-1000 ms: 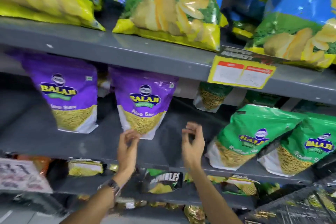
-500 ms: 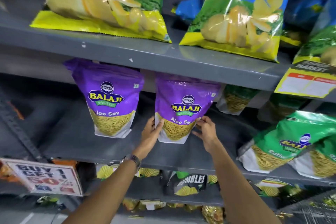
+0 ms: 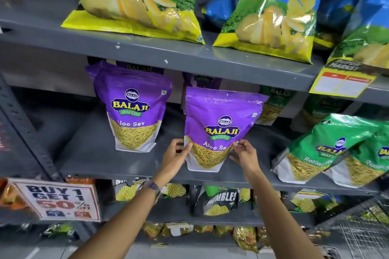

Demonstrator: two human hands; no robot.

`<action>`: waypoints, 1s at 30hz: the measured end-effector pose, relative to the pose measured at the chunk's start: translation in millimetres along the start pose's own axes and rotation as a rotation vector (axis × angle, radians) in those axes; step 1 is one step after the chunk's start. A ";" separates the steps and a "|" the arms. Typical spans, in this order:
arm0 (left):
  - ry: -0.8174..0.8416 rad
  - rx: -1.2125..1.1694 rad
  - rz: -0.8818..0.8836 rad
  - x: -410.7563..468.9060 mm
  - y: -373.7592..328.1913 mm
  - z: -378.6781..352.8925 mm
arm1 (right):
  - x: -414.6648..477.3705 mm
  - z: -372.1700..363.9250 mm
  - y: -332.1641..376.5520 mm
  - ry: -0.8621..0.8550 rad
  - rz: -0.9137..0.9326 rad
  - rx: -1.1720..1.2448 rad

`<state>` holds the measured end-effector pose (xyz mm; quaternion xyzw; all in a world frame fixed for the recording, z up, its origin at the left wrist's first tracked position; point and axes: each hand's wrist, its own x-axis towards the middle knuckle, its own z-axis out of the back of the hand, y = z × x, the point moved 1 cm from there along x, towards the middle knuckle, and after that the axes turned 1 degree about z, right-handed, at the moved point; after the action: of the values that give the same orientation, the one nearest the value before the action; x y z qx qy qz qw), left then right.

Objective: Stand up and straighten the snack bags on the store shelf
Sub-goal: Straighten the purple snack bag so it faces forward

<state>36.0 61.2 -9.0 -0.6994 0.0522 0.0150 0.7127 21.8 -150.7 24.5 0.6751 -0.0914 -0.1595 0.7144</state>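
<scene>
Purple snack bag [image 3: 221, 124] upright, between hands [image 3: 210, 156]

Bare forearms; a metal-link wristwatch [image 3: 152, 188] on the left wrist.

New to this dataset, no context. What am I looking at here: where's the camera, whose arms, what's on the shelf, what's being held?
No machine here: a person works with two bare hands, and the one picture comes from a wide-angle camera on their head, looking forward and down. The left hand, with a wristwatch on that arm, and the right hand pinch the two side edges of a purple Aloo Sev pouch standing on the grey metal middle shelf. A second purple pouch stands to its left, untouched. To the right, green snack pouches lean over. The shelf above carries large blue and yellow chip bags. A red and white "Buy 1 Get 1" sign hangs lower left.
</scene>
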 end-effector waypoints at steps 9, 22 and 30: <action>0.029 -0.015 0.012 -10.8 -4.9 -2.2 | -13.7 2.8 0.6 -0.037 0.004 -0.037; -0.220 0.008 -0.236 -19.0 -4.3 35.7 | -71.4 -29.8 0.0 -0.513 0.411 -0.053; -0.886 -0.214 -0.181 -2.8 6.9 136.0 | -77.4 -170.2 3.9 0.524 0.370 -0.280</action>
<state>39.9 197.3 -13.4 -0.6969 -0.3205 0.2553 0.5886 8.9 35.9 22.7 0.5604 -0.0029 0.1405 0.8162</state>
